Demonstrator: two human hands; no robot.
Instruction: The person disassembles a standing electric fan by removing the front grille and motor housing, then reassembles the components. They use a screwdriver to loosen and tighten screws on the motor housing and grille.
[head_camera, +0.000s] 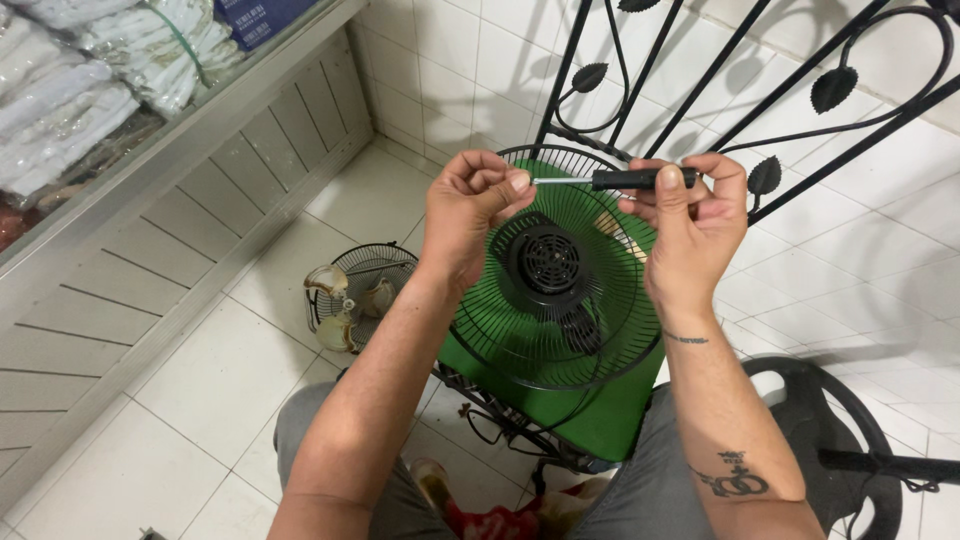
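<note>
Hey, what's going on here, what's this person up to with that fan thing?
A seated person holds a screwdriver level in both hands: the right hand grips its black handle, and the left hand pinches the tip of the metal shaft. Below the hands, a black fan grille with its motor housing lies on a green stool. A second fan part with pale blades rests on the white tiled floor nearby.

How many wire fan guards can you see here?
2: a black fan guard on the green seat under the hands, and another guard on the floor tiles left; others may be hidden.
</note>
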